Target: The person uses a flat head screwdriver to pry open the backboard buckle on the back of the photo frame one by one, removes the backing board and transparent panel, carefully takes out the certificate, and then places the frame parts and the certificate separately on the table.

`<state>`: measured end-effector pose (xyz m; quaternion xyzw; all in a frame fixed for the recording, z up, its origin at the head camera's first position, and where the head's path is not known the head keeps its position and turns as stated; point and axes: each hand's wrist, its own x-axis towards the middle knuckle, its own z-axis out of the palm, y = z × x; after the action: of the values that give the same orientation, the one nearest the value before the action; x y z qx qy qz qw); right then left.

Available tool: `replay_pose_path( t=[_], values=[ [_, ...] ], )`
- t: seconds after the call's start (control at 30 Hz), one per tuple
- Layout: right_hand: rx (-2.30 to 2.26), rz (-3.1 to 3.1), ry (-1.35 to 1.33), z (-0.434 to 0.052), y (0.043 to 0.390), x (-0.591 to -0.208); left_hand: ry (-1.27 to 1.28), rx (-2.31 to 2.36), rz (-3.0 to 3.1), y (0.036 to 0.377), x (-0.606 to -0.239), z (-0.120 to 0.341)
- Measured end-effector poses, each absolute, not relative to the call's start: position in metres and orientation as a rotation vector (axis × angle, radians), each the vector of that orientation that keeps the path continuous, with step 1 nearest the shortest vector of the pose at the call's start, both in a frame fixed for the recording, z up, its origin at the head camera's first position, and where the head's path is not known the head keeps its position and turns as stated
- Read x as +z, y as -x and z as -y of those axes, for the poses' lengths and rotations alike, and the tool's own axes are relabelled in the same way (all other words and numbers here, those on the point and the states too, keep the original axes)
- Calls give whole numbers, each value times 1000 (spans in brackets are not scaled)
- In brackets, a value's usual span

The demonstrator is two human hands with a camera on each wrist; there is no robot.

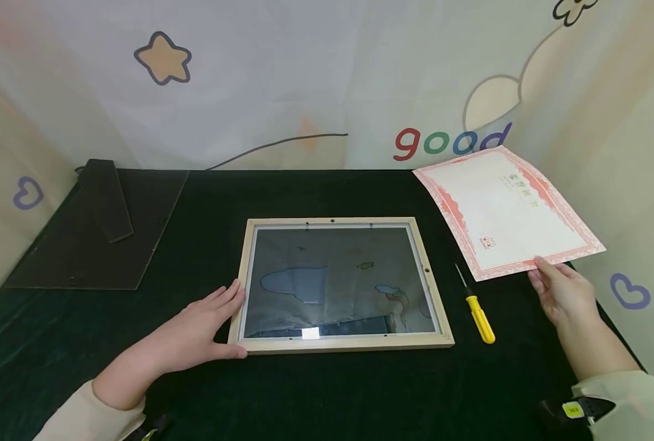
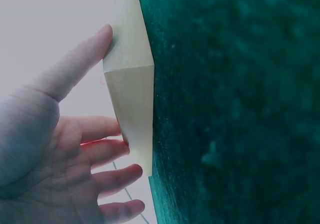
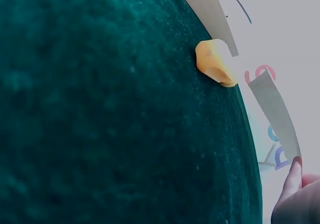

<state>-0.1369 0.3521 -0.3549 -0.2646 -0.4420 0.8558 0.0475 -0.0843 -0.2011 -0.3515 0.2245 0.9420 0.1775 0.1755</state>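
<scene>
A light wooden picture frame [image 1: 338, 345] lies on the dark green cloth, its glass reflecting the wall curtain. My left hand [image 1: 195, 327] rests against the frame's left side, fingers nearly straight; in the left wrist view the thumb and fingertips [image 2: 131, 171] touch the wooden corner. Off to the right, my right hand [image 1: 566, 294] pinches the near edge of a certificate sheet [image 1: 514, 214] with a pink patterned border, held up off the cloth. In the right wrist view the sheet [image 3: 280, 115] shows nearly edge-on above the thumb. Between frame and right hand lies a yellow-handled screwdriver [image 1: 480, 320].
At the back left lies a dark backing board [image 1: 46, 251] with its stand flap [image 1: 106, 202] on top. Green cloth [image 1: 327, 398] covers the table. A printed curtain [image 1: 283, 73] closes off the back and both sides.
</scene>
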Motion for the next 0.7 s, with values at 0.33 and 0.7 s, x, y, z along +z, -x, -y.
replay_pose_path(
  t=[0.33,0.7],
  values=[
    [2620,1283,905,-353,141,-356,-636,507,-2672,84,-351,201],
    [2592,1299,976,-354,150,-356,-611,510,-2658,85,-353,201]
  ],
)
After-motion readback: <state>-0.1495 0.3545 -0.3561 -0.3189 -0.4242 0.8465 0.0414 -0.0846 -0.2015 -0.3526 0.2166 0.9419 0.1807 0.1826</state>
